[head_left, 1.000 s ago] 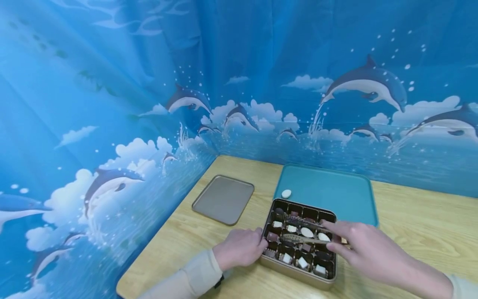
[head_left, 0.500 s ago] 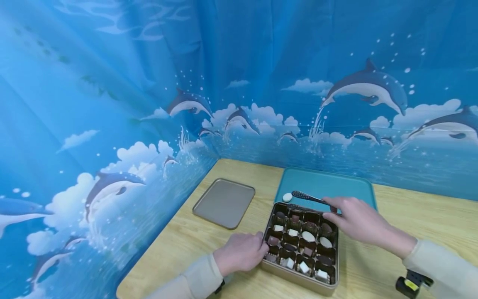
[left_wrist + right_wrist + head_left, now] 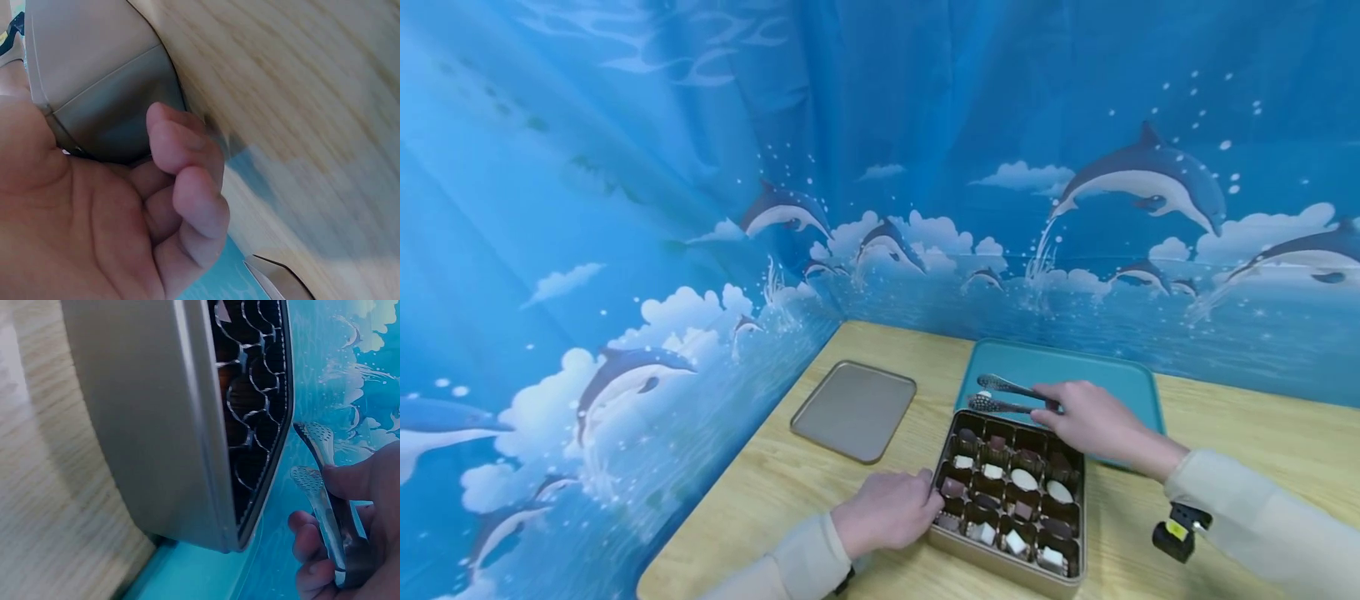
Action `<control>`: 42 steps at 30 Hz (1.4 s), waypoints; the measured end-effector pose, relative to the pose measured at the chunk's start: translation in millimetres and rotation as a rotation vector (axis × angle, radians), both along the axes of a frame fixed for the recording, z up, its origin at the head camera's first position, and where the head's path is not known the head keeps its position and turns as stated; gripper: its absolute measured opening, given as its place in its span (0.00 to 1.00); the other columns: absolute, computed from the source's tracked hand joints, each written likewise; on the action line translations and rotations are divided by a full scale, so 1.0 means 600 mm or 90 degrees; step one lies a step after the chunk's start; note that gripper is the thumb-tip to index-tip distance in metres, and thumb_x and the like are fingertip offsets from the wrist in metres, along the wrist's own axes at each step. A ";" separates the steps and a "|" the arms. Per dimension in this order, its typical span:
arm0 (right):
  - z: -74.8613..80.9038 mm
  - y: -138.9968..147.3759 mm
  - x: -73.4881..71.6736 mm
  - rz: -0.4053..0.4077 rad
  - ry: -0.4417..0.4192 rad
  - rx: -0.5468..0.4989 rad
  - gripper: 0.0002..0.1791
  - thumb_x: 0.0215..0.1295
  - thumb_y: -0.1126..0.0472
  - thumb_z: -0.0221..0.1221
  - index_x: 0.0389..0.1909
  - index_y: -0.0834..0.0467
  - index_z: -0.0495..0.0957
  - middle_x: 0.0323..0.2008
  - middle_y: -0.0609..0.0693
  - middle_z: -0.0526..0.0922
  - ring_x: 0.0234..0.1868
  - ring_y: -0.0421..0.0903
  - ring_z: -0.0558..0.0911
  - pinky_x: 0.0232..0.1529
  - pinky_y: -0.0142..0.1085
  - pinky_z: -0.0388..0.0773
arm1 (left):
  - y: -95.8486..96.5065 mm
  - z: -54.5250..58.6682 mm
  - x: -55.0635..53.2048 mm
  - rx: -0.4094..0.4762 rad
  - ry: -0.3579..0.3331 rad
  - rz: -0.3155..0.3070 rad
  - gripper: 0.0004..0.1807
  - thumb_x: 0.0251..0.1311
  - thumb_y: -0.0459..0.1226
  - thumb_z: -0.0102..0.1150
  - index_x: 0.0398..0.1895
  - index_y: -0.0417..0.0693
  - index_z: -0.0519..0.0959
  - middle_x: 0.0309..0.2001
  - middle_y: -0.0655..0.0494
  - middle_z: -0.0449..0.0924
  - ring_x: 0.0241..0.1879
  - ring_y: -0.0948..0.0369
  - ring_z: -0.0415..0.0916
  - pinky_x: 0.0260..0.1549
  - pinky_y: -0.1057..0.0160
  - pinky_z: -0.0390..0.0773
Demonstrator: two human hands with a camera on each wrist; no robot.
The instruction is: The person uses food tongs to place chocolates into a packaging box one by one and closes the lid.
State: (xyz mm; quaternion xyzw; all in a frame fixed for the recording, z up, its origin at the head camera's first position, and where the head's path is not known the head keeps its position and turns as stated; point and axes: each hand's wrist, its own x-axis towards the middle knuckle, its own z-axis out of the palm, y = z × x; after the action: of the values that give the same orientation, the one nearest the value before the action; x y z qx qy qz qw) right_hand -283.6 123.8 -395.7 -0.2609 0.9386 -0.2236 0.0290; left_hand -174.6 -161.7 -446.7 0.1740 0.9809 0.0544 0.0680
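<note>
A metal tin [image 3: 1000, 562] of chocolates stands on the table, its divided insert filled with dark, brown and white pieces. My left hand [image 3: 895, 507] holds the tin's left side near the front; in the left wrist view its fingers are curled beside the tin wall [image 3: 94, 56]. My right hand [image 3: 1093, 417] grips metal serving tongs [image 3: 1015, 407] beyond the tin's back edge. The perforated tong ends are spread around a white oval chocolate [image 3: 984, 395] on the teal tray [image 3: 1120, 387]. In the right wrist view, thumb and fingers wrap the tongs [image 3: 337, 531].
A flat rectangular metal lid [image 3: 853, 411] lies to the left on the wooden table [image 3: 752, 492]. The tin overlaps the front edge of the teal tray. A blue dolphin-print curtain [image 3: 880, 150] borders the table at the back and left.
My right hand has lifted the tongs from over the tin and carried them back to the white oval chocolate on the tray. My left hand stays at the tin.
</note>
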 end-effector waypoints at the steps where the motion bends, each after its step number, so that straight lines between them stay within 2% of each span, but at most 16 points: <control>1: 0.000 0.000 -0.003 -0.003 -0.005 -0.004 0.29 0.72 0.53 0.59 0.68 0.65 0.71 0.14 0.44 0.71 0.11 0.39 0.60 0.15 0.34 0.62 | 0.001 0.000 0.000 -0.001 0.000 -0.001 0.24 0.76 0.51 0.37 0.46 0.44 0.79 0.22 0.57 0.74 0.22 0.60 0.73 0.22 0.61 0.74; 5: 0.002 0.001 -0.015 -0.009 -0.009 -0.003 0.30 0.72 0.54 0.59 0.68 0.67 0.70 0.13 0.45 0.70 0.11 0.39 0.60 0.15 0.34 0.61 | 0.002 0.001 0.002 -0.002 -0.001 0.004 0.25 0.75 0.51 0.37 0.48 0.43 0.79 0.23 0.56 0.75 0.21 0.61 0.72 0.21 0.61 0.73; 12: 0.000 -0.002 -0.033 -0.006 -0.029 0.043 0.29 0.72 0.54 0.59 0.66 0.68 0.72 0.13 0.44 0.67 0.13 0.39 0.60 0.17 0.35 0.61 | 0.004 0.001 0.003 0.004 -0.008 0.005 0.25 0.75 0.51 0.38 0.50 0.42 0.79 0.24 0.56 0.76 0.21 0.62 0.71 0.20 0.62 0.72; 15: -0.001 -0.007 -0.041 -0.008 -0.046 0.059 0.29 0.72 0.54 0.59 0.66 0.68 0.72 0.15 0.46 0.71 0.13 0.39 0.59 0.18 0.36 0.62 | 0.004 0.001 0.003 0.005 -0.006 0.004 0.24 0.75 0.51 0.38 0.49 0.43 0.79 0.24 0.56 0.76 0.21 0.62 0.71 0.19 0.62 0.72; 18: -0.002 -0.013 -0.049 -0.010 -0.059 0.071 0.29 0.71 0.54 0.60 0.65 0.68 0.73 0.31 0.57 0.85 0.12 0.39 0.58 0.19 0.37 0.65 | 0.003 -0.001 0.002 0.004 -0.002 0.004 0.23 0.75 0.51 0.38 0.43 0.45 0.79 0.21 0.58 0.72 0.20 0.62 0.70 0.19 0.62 0.71; 20: -0.004 -0.018 -0.054 -0.008 -0.069 0.079 0.28 0.71 0.54 0.60 0.65 0.68 0.73 0.47 0.64 0.86 0.12 0.39 0.58 0.20 0.38 0.67 | 0.002 -0.001 0.002 0.006 -0.002 0.005 0.22 0.75 0.50 0.38 0.41 0.46 0.78 0.20 0.59 0.71 0.19 0.62 0.69 0.19 0.62 0.70; 22: -0.004 -0.022 -0.058 -0.001 -0.071 0.086 0.27 0.71 0.55 0.60 0.63 0.69 0.74 0.57 0.67 0.81 0.12 0.39 0.58 0.22 0.38 0.69 | 0.002 -0.001 0.002 0.005 0.000 0.003 0.22 0.75 0.51 0.37 0.42 0.46 0.79 0.21 0.59 0.71 0.19 0.62 0.69 0.19 0.62 0.71; 27: -0.006 -0.029 -0.065 0.017 -0.067 0.095 0.25 0.71 0.57 0.60 0.61 0.69 0.76 0.58 0.67 0.81 0.12 0.39 0.60 0.28 0.37 0.72 | 0.000 -0.002 0.002 0.008 0.005 0.000 0.22 0.75 0.50 0.37 0.42 0.46 0.78 0.21 0.59 0.71 0.20 0.61 0.70 0.20 0.62 0.71; 35: -0.011 -0.030 -0.062 0.028 -0.032 0.087 0.21 0.70 0.61 0.60 0.59 0.68 0.78 0.57 0.67 0.82 0.12 0.40 0.68 0.28 0.36 0.74 | 0.002 0.002 0.003 -0.005 0.013 0.000 0.21 0.75 0.51 0.37 0.38 0.48 0.77 0.20 0.59 0.71 0.20 0.61 0.70 0.20 0.61 0.71; 39: -0.015 -0.027 -0.059 0.029 -0.018 0.078 0.20 0.70 0.62 0.59 0.59 0.69 0.78 0.56 0.67 0.82 0.11 0.40 0.63 0.27 0.35 0.74 | 0.002 0.002 0.003 -0.007 0.015 0.001 0.20 0.75 0.51 0.37 0.36 0.49 0.76 0.20 0.59 0.71 0.20 0.60 0.71 0.20 0.61 0.71; 42: -0.018 -0.025 -0.056 0.027 -0.016 0.067 0.21 0.70 0.62 0.59 0.59 0.69 0.78 0.56 0.67 0.82 0.10 0.39 0.59 0.22 0.35 0.71 | 0.001 0.002 0.004 -0.004 0.014 0.000 0.21 0.75 0.51 0.37 0.38 0.48 0.77 0.20 0.58 0.72 0.20 0.61 0.71 0.20 0.62 0.70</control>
State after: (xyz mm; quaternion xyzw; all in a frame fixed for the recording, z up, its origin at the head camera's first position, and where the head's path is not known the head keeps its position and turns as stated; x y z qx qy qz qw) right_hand -317.5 108.8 -406.2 -0.2758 0.9430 -0.1768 0.0595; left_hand -172.3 -161.2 -445.5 0.1746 0.9817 0.0492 0.0576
